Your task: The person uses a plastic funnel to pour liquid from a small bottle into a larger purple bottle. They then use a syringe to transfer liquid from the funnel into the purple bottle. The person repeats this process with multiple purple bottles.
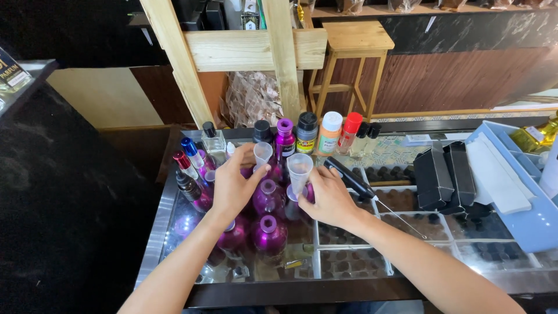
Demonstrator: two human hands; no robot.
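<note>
Left hand [232, 186] grips a small clear cup [263, 153] over purple round bottles [268, 231] on the glass desk [349, 279]. Right hand [330, 197] holds a clear funnel-shaped cup [300, 168], apparently seated in a bottle neck, plus a black-handled syringe [350, 178].

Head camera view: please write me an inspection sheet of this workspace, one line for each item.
Surface: glass counter top over compartments of small dark caps.
Job's things: two clear plastic cups, one in the left hand, one in the right hand; shiny purple bottles stand below.
Clutter: row of capped bottles, black boxes, light blue tray, black syringe-like tool.
Grips: both hands closed on their cups.
Cables: nothing seen.
Surroundings: wooden stool, wooden frame, dark wall panels.
</note>
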